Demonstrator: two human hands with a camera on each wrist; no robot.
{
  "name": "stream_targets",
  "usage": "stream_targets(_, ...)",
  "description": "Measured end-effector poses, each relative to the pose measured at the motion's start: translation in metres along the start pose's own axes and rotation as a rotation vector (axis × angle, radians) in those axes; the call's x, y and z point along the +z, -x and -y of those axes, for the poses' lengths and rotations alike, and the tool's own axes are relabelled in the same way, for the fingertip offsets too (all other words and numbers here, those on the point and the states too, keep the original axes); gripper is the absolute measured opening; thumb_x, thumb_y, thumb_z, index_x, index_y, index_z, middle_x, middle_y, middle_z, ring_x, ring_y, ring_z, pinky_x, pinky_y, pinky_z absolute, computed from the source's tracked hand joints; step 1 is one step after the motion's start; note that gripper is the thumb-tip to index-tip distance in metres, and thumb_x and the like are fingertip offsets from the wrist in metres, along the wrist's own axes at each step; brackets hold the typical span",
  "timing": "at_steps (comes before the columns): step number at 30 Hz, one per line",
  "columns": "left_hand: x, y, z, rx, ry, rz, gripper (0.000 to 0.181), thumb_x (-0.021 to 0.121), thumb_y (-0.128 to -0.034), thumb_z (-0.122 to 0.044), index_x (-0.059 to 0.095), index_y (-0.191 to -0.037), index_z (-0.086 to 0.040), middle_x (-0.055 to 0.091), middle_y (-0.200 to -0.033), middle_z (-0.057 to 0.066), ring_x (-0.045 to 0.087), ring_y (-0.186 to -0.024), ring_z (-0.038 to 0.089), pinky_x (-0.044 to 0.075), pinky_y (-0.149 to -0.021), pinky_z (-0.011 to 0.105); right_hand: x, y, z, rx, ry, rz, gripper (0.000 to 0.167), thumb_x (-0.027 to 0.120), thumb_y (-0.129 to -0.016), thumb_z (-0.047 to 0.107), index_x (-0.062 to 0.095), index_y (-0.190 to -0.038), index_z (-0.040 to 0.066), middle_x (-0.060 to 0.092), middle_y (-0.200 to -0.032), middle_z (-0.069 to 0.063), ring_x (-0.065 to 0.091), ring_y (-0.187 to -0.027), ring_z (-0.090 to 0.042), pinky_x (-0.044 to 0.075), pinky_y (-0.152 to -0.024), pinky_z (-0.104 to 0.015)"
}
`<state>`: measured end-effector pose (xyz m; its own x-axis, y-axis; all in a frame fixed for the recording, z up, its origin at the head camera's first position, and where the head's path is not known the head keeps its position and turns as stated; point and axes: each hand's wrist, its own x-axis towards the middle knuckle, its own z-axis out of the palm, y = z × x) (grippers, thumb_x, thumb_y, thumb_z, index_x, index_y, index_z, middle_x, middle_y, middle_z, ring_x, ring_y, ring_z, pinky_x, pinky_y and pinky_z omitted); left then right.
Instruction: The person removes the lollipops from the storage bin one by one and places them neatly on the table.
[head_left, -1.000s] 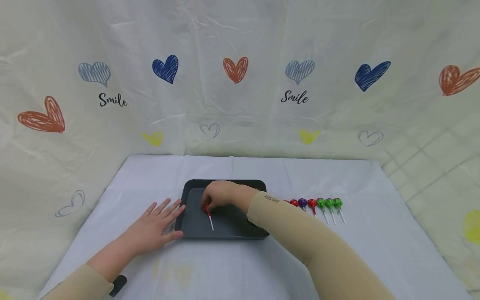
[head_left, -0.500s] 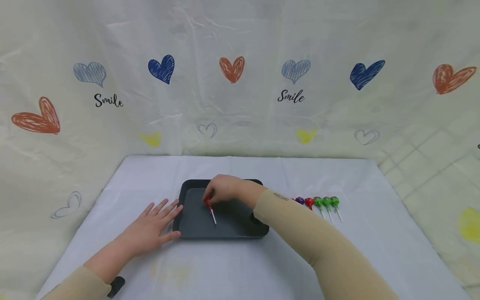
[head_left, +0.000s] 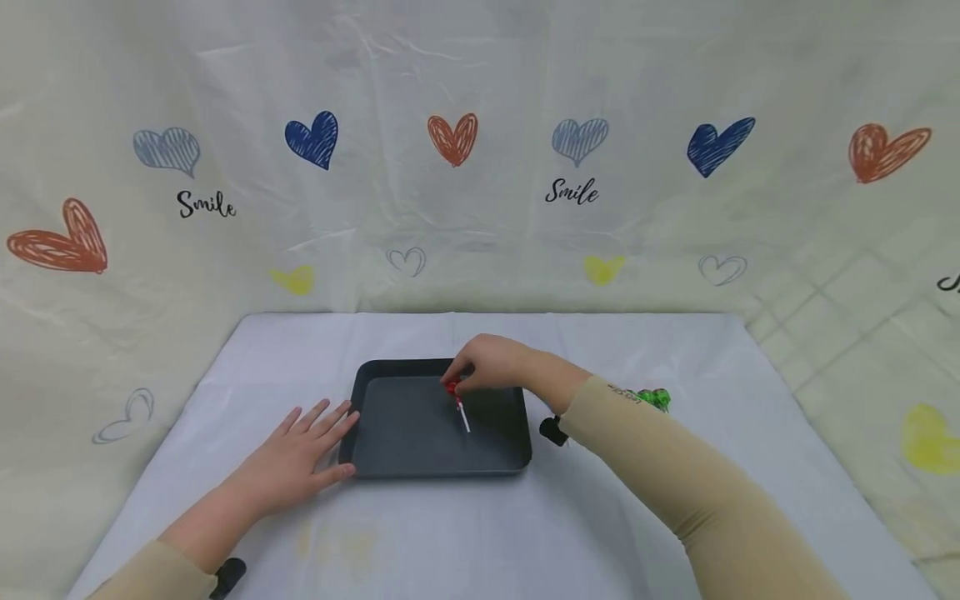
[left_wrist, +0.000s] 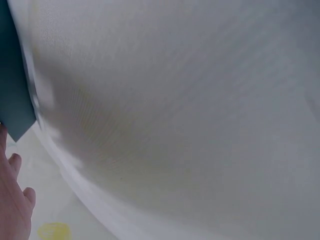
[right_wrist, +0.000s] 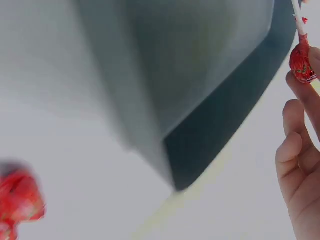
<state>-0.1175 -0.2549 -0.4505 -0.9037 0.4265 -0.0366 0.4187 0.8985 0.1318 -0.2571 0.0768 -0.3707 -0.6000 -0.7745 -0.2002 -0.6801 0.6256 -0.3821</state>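
Observation:
A red-wrapped lollipop (right_wrist: 301,60) with a white stick is pinched by the right hand (head_left: 491,362) between thumb and fingers. That hand is over the back right part of a dark grey tray (head_left: 397,425), the stick pointing toward the front. The left hand (head_left: 296,458) lies with spread, straight fingers at the tray's left side, its fingertips touching the rim. Only part of the left hand appears in the left wrist view, beside the tray's corner (left_wrist: 15,100).
Green lollipops (head_left: 652,397) lie on the white-covered table (head_left: 450,533) right of the tray, partly hidden by the right sleeve (head_left: 660,467). A blurred red lollipop (right_wrist: 20,197) shows low in the right wrist view. Behind stands a heart-printed backdrop (head_left: 510,217).
Still pinching the red lollipop, the right hand has moved rightward and a little back over the tray. Its sleeve now covers most of the lollipop row. The left hand stays at the rim.

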Motion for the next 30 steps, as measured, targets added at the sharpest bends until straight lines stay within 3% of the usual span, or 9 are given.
stream_targets(7, 0.001, 0.000, 0.001, 0.000, 0.006, 0.000, 0.080, 0.053, -0.0926, -0.065, 0.032, -0.157, -0.022, 0.024, -0.163, 0.002, 0.016, -0.150, 0.034, 0.009, -0.118, 0.060, -0.007, 0.036, -0.025, 0.081, -0.078, -0.054, 0.026, 0.075, -0.090, 0.025, 0.076, -0.115, 0.030, 0.071, -0.104, 0.017, 0.061, -0.085, -0.003, 0.052, -0.079, -0.024)
stream_targets(14, 0.002, 0.000, 0.003, 0.005, -0.004, 0.004, 0.081, 0.052, -0.0924, -0.066, 0.031, -0.157, -0.022, 0.024, -0.164, 0.002, 0.015, -0.150, 0.034, 0.009, -0.118, 0.061, -0.010, 0.076, -0.054, 0.150, -0.096, -0.093, 0.026, 0.073, -0.092, 0.025, 0.075, -0.116, 0.033, 0.068, -0.092, 0.015, 0.054, -0.068, -0.013, 0.047, -0.059, -0.029)
stream_targets(23, 0.002, -0.001, 0.002, 0.017, 0.004, -0.034, 0.080, 0.054, -0.0919, -0.065, 0.036, -0.155, -0.020, 0.028, -0.162, 0.003, 0.019, -0.149, 0.035, 0.012, -0.117, 0.061, -0.007, 0.133, -0.099, 0.306, -0.165, -0.140, 0.026, 0.072, -0.092, 0.023, 0.075, -0.118, 0.022, 0.071, -0.109, 0.005, 0.058, -0.084, -0.017, 0.051, -0.065, -0.029)
stream_targets(27, 0.001, -0.001, 0.001, 0.016, 0.004, -0.022, 0.080, 0.053, -0.0922, -0.066, 0.035, -0.156, -0.020, 0.027, -0.162, 0.003, 0.019, -0.149, 0.035, 0.011, -0.118, 0.060, -0.005, 0.159, -0.117, 0.345, -0.140, -0.165, 0.029, 0.073, -0.092, 0.022, 0.074, -0.120, 0.016, 0.072, -0.113, -0.001, 0.060, -0.093, -0.018, 0.051, -0.070, -0.029)
stream_targets(30, -0.001, -0.001, 0.001, 0.010, 0.001, -0.008, 0.081, 0.051, -0.0922, -0.067, 0.034, -0.156, -0.019, 0.026, -0.163, 0.003, 0.018, -0.149, 0.035, 0.010, -0.118, 0.060, -0.005, 0.178, -0.129, 0.387, -0.123, -0.177, 0.030, 0.072, -0.092, 0.024, 0.074, -0.121, 0.015, 0.072, -0.113, -0.003, 0.059, -0.090, -0.018, 0.049, -0.068, -0.029)
